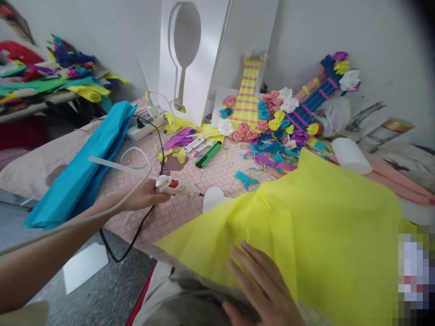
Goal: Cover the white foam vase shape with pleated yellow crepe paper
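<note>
My left hand (144, 198) is closed around a white hot glue gun (178, 186), its dark nozzle pointing right. A long glue stick (112, 164) sticks out of the gun's back. Just beyond the nozzle, the rounded end of a white card piece (213, 198) shows from under a big sheet of yellow crepe paper (326, 217). The sheet spreads over the table's front right and hangs past its edge. With fingers spread, my right hand (263, 283) is over the sheet's near edge; whether it touches the paper is unclear.
Folded blue crepe paper (91, 158) lies at left. A green cutter knife (208, 154), markers (195, 144) and a power strip (146, 128) lie behind the gun. Two flower-trimmed paper guitars (249, 97) lean at the back near a white roll (351, 155). A black cable (141, 228) loops over the front edge.
</note>
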A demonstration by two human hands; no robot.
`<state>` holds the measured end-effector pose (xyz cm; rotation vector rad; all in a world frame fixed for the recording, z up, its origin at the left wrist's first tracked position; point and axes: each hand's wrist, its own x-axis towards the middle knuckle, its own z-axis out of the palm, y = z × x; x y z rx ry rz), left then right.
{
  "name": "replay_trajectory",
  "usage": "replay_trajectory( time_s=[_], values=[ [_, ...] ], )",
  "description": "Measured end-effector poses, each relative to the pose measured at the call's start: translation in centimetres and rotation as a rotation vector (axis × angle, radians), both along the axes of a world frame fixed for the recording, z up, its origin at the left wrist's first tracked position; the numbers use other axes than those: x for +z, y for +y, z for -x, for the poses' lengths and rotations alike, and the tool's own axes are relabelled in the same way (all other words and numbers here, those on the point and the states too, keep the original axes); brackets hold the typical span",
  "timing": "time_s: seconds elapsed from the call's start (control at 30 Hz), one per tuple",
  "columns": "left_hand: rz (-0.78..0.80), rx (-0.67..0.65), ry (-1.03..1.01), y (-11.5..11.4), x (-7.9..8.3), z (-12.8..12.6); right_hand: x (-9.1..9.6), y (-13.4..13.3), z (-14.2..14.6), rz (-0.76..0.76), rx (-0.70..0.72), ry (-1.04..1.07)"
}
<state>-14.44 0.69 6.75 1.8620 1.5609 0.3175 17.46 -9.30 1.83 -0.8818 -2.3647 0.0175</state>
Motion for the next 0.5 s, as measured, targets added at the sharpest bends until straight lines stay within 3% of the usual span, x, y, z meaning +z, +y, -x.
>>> replay_trajectory(
  time_s=[0.1, 0.2, 0.5],
  values=[
    [-0.019, -0.054, 0.022, 0.0, -0.6, 0.5, -1.3, 1.9, 1.5, -0.049, 0.119, -0.228],
    [-0.02, -0.092, 0.048, 0.2, -1.2, 0.9, -2.4, 2.2, 1.1, -0.07, 0.14, -0.317],
    [0.1, -0.239, -0.061, 0.2, -0.8, -0.2, -3.0, 1.8, -0.8, -0.077, 0.207, -0.209]
  ],
)
